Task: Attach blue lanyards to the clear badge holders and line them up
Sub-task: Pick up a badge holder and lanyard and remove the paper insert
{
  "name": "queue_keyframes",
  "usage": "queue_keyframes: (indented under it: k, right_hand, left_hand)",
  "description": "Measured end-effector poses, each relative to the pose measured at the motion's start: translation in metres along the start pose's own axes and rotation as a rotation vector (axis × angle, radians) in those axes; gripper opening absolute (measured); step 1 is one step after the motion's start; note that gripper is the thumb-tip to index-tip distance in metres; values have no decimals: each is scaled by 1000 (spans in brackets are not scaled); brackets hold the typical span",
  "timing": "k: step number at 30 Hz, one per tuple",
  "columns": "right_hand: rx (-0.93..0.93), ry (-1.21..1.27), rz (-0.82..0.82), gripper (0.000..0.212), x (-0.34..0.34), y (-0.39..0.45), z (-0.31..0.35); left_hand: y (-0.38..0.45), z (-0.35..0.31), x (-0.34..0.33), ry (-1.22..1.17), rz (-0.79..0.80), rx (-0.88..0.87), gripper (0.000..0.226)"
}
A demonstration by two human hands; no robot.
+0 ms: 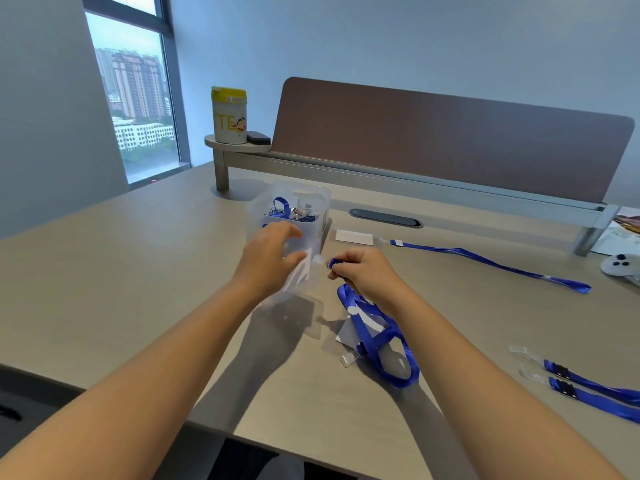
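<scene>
My left hand [268, 259] holds a clear badge holder [300, 276] above the desk, pinched near its top edge. My right hand [365, 271] grips the clip end of a blue lanyard [375, 336], right beside the holder's top. The lanyard's loop hangs down and lies curled on the desk over another clear holder with a white card [346, 336]. One finished badge with its lanyard [485, 259] lies stretched out at the back right. Two more lanyards with clear clips [585, 388] lie at the right edge.
A clear plastic box [289, 211] with lanyards and clips stands just behind my hands. Behind it run a grey shelf rail [398, 176] and a brown divider panel [450, 143]. A yellow-lidded can [229, 116] sits on the shelf's end. A white controller [621, 265] lies far right.
</scene>
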State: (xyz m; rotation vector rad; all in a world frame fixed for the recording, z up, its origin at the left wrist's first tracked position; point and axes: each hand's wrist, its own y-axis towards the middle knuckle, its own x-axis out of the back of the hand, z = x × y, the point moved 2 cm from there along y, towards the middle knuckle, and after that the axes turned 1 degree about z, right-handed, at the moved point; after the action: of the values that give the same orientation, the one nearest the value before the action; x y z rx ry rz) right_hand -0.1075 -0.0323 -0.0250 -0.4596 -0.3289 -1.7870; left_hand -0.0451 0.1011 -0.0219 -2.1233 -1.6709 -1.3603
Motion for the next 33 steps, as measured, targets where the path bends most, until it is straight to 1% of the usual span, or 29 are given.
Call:
queue_keyframes:
  k: [3, 5, 10, 13, 15, 17, 22, 25, 27, 29, 33]
  right_hand:
    - [27, 65, -24, 24, 0, -1, 7]
    - [55, 43, -25, 25, -1, -2, 10]
    - [73, 13, -61, 23, -3, -1, 11]
    - [82, 17, -59, 21, -4, -2, 13]
    - [95, 12, -55, 21, -6, -3, 15]
    - [147, -49, -92, 21, -9, -3, 18]
    - [289, -367, -214, 28, -5, -4, 24]
    - [348, -478, -299, 24, 2, -6, 30]
    - [358, -547, -318, 25, 6, -6, 34]
    - [336, -558, -300, 28, 8, -3, 37]
    - [248, -354, -226, 29, 10, -3, 37]
  left_hand:
    - [-8, -12, -5, 35, 46, -93, 31]
    - [-11, -15, -5, 92, 73, -121, 32]
    - [-12, -14, -2, 178, 93, -109, 37]
    - [-13, -12, -2, 208, 108, -98, 33]
    - [-14, -11, -1, 211, 80, -110, 30]
    - [-13, -10, 1, 203, 29, -123, 30]
    - [-5, -19, 10, 229, -81, -156, 28]
    - [0, -27, 17, 263, -129, -173, 25]
    - [2, -30, 19, 276, -148, -192, 24]
    - [3, -33, 19, 270, -153, -202, 24]
    - [0, -34, 14, 230, -173, -200, 23]
